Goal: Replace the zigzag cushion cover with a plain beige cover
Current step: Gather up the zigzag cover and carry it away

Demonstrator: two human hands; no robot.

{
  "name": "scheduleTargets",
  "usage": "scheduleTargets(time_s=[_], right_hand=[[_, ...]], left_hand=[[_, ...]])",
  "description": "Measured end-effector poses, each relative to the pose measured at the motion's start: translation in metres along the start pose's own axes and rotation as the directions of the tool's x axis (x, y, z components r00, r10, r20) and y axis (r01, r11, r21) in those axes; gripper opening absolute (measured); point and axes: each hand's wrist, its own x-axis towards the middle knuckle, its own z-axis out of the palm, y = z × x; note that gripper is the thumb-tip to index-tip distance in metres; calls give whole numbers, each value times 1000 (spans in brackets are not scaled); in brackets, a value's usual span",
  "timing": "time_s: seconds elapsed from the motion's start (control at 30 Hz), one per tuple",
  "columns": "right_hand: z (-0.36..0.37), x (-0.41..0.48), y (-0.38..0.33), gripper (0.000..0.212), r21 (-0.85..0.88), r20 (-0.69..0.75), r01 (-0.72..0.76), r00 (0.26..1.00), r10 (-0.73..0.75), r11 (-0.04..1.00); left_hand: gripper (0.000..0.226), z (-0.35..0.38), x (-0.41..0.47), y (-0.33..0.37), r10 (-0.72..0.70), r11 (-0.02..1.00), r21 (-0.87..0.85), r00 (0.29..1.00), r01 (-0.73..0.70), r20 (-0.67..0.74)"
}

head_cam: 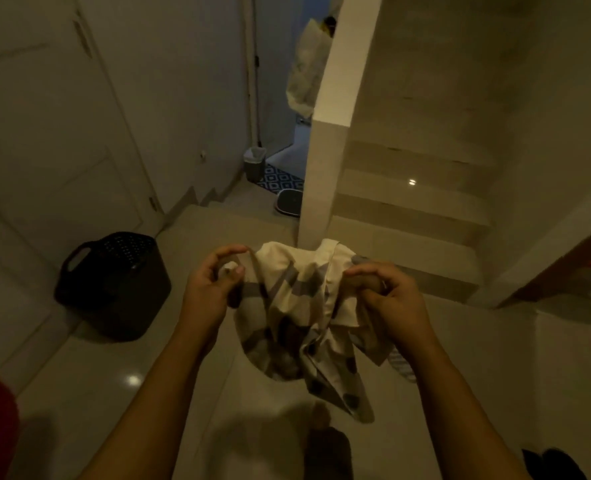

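Left hand [211, 287], right hand [392, 294] grip cover [297, 306], drooping

the cream cloth cover with grey bands and dark spots [297, 306] is thin, soft fabric, matt and deeply creased, just in front of the white painted wall post [325, 168], which looks smooth and matt. left of the post, the black plastic basket with a perforated wall [114, 289] has a dull sheen. the pale floor tiles [90, 375] at the post's foot are glossy, mirroring lamp glare; so are the tiled stair steps [408, 216] to its right.
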Motion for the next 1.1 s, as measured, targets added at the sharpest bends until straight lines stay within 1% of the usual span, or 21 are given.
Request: scheduleTargets(time_s=[0.07, 0.13, 0.17, 0.2, 0.23, 0.27, 0.33, 0.37, 0.4, 0.43, 0.5, 0.57, 0.63, 0.67, 0.7, 0.73, 0.77, 0.83, 0.93, 1.03, 1.1], right_hand=[[14, 55, 2, 47, 15, 52, 24, 998, -25, 1000], [30, 111, 0, 47, 55, 128, 74, 988, -81, 996], [39, 138, -2, 48, 74, 181, 97, 977, -109, 992], [49, 165, -5, 49, 90, 244, 114, 961, -133, 989], [60, 191, -9, 51, 96, 309, 129, 939, -153, 987], [72, 216, -15, 53, 91, 370, 159, 911, -182, 983], [102, 262, -23, 56, 73, 467, 260, 844, -264, 963], [120, 281, -26, 56, 72, 518, 293, 806, -287, 953], [139, 298, -30, 56, 78, 576, 304, 763, -292, 949], [160, 313, -32, 54, 84, 632, 305, 720, -288, 949], [200, 339, -34, 49, 100, 712, 294, 646, -274, 951], [239, 366, -32, 47, 116, 755, 264, 603, -257, 958], [275, 395, -26, 45, 119, 778, 224, 585, -231, 967], [291, 411, -25, 42, 123, 782, 206, 583, -222, 971], [306, 427, -25, 37, 128, 783, 182, 585, -212, 975], [320, 442, -25, 31, 130, 787, 147, 586, -192, 981], [333, 456, -24, 25, 122, 790, 121, 589, -170, 985], [361, 485, -23, 19, 92, 776, 127, 613, -151, 988], [405, 525, -23, 17, 57, 772, 133, 623, -128, 989], [449, 559, -22, 19, 88, 779, 109, 612, -136, 990], [482, 578, -22, 17, 100, 818, 93, 560, -135, 991]], left_hand=[[37, -14, 37, -4, 11, 1000, 4, 999, -10, -51], [29, -37, 72, -8, 20, 1000, -18, 997, -21, -80], [24, -48, 87, -9, -6, 999, -33, 996, 3, -88], [28, -60, 102, -10, -43, 999, -32, 994, 40, -100], [37, -70, 115, -12, -84, 996, -3, 991, 84, -108], [42, -78, 129, -16, -126, 988, 74, 984, 135, -123], [56, -90, 155, -28, -219, 899, 348, 961, 267, -170], [70, -93, 167, -35, -258, 856, 418, 953, 303, -161], [79, -92, 178, -39, -263, 865, 405, 955, 296, -137], [81, -89, 189, -41, -243, 900, 342, 963, 270, -119], [74, -82, 215, -46, -201, 956, 199, 976, 214, -85], [60, -81, 247, -56, -181, 974, 121, 979, 191, -93], [31, -91, 283, -72, -192, 974, 73, 952, 215, -238], [18, -99, 301, -77, -201, 968, 79, 920, 240, -337], [11, -111, 320, -84, -203, 958, 101, 884, 268, -421], [10, -122, 336, -89, -201, 951, 119, 861, 286, -468], [16, -134, 351, -95, -195, 951, 116, 849, 286, -491], [24, -157, 379, -103, -182, 962, 96, 857, 258, -481], [22, -189, 420, -106, -216, 959, 60, 847, 279, -485], [25, -222, 456, -110, -199, 954, 80, 809, 289, -553], [23, -245, 477, -115, -183, 945, 112, 780, 308, -598]])
